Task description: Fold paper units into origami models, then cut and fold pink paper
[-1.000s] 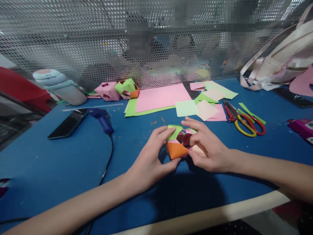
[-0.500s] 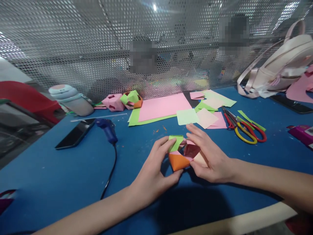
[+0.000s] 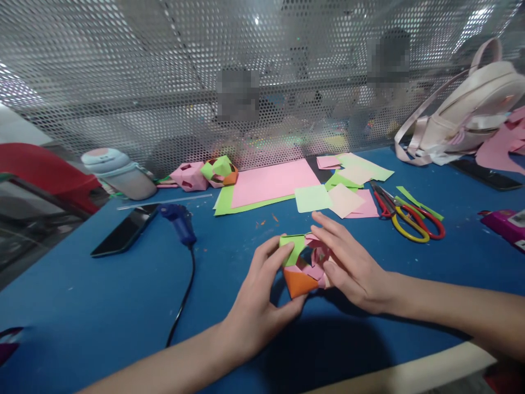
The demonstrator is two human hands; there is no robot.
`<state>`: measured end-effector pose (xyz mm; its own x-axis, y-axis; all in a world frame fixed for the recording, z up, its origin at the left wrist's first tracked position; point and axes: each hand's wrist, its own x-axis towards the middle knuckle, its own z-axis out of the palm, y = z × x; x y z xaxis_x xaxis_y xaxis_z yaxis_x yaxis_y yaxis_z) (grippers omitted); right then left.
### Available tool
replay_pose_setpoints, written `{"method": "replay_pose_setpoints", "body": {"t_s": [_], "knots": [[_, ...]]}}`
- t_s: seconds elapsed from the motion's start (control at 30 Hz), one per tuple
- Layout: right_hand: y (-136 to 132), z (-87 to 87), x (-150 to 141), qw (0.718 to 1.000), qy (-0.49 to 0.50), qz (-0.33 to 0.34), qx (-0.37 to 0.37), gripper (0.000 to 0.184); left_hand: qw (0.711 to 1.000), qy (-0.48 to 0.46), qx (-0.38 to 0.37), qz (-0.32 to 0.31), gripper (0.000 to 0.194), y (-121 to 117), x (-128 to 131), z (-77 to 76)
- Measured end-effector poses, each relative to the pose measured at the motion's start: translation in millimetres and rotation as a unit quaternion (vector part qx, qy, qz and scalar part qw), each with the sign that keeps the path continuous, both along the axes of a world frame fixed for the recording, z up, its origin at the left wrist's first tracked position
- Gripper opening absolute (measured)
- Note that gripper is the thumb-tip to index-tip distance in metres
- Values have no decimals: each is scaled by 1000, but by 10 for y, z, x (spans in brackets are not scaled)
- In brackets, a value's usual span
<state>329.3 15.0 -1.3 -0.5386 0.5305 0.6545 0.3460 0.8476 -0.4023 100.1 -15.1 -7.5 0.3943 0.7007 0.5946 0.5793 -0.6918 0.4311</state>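
Head camera: two bare hands close around a small folded-paper model [image 3: 301, 282] near the front of a blue bench [image 3: 123, 312]; the model, with green, orange and pink panels around a central gap, sits between the palms, its orange face toward the wearer. The left hand [image 3: 258, 295] takes it from the left, the grip spread about as wide as the model's side; a fingertip presses the green panel at the upper edge, and the thumb supports the orange panel from below; the right hand [image 3: 355, 268] lies along the right side, fingers long and nearly straight, thumb at the pink inner folds; the grip there touches the model, though whether it pinches the paper is hidden.

Beyond the hands, a mint square [image 3: 312, 198] and a cream square [image 3: 344, 200] lie side by side; a large pink sheet [image 3: 274, 183] rests on a green sheet [image 3: 223, 203] to their left; scissors [image 3: 388, 200] lie to their right. At the left, a blue glue gun [image 3: 180, 224] lies just beside a dark phone [image 3: 125, 234]; farther back, a pink paper piece [image 3: 189, 176] touches a green-and-orange one [image 3: 221, 168], near a tilted bottle [image 3: 123, 174].
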Motion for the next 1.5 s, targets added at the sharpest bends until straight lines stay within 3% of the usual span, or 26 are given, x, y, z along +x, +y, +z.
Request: {"method": "replay_pose_setpoints", "body": {"t_s": [0.57,0.9,1.23,1.5], "knots": [[67,7,-10,992,-26,-36,114,50,1000,21,-7,21,69,-24,9,3],[79,14,4,997,-3,-17,77,55,999,40,-14,17,73,-45,12,46],[56,29,-17,995,17,-20,100,46,998,53,-15,10,77,-54,20,35],[-3,47,-12,999,19,-10,25,42,998,53,-19,-5,82,-57,22,40]]}}
